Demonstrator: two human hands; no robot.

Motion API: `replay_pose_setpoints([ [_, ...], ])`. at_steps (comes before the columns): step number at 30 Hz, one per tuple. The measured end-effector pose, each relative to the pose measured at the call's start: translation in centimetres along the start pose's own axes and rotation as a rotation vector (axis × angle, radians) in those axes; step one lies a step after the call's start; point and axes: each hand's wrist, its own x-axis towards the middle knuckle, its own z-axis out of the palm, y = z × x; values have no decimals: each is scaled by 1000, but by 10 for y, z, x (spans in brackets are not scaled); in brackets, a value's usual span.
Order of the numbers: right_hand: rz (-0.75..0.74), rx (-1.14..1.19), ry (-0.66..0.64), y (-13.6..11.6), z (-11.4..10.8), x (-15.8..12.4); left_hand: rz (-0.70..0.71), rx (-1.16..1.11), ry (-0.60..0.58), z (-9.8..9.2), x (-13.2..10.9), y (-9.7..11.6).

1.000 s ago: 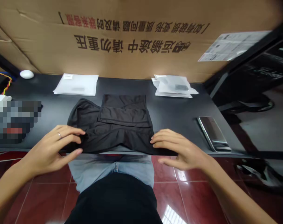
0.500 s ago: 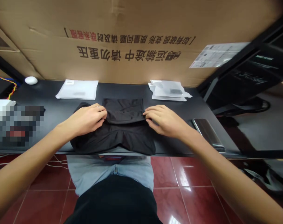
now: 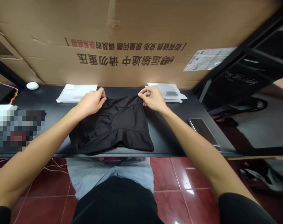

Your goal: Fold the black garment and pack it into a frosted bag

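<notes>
A black stretchy garment, apparently shorts [image 3: 118, 124], lies spread on the black table, its two leg parts toward the near edge. At the far left corner of its upper edge, my left hand [image 3: 91, 101] pinches the fabric between thumb and fingers. My right hand [image 3: 152, 98] grips the far right corner the same way. Between the hands the upper edge is stretched across, with a few wrinkles in the cloth. The garment's left side is partly hidden behind my left forearm.
White packets [image 3: 73, 93] lie at the back left, and more packets [image 3: 169, 91] at the back right. A phone [image 3: 204, 132] rests on the right, a power strip [image 3: 1, 115] on the left. Behind stands a cardboard sheet [image 3: 132, 28]. A white rounded object [image 3: 32, 86] sits back left.
Both hands have moved away from me, pulling the garment's folded-over upper part out flat toward the back of the table. The view has shifted slightly.
</notes>
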Motion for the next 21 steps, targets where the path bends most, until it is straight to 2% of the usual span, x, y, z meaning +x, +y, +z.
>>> replay_pose_setpoints([
  [3, -60, -182, 124, -2, 3, -9, -20, 58, 57, 4, -14, 11],
  [5, -171, -279, 124, -11, 2, -26, 1, 82, 78, 8, -36, 19],
  [7, -320, -327, -19, -23, 3, -52, 34, 80, 52, 13, -69, 24],
  [9, -402, -358, -238, -34, 5, -83, -19, 80, 46, 24, -109, 27],
  [11, -358, -410, -396, -40, 10, -114, -91, 93, 19, 38, -146, 26],
  [13, -275, -480, -469, -39, 14, -138, -132, 91, -11, 52, -173, 21],
  [15, -226, -534, -488, -33, 17, -152, -133, 74, -21, 64, -186, 12],
  [17, -223, -558, -488, -27, 18, -158, -107, 52, -15, 70, -188, 1],
  [21, -224, -581, -475, -25, 20, -160, -43, 37, -17, 69, -181, -18],
])
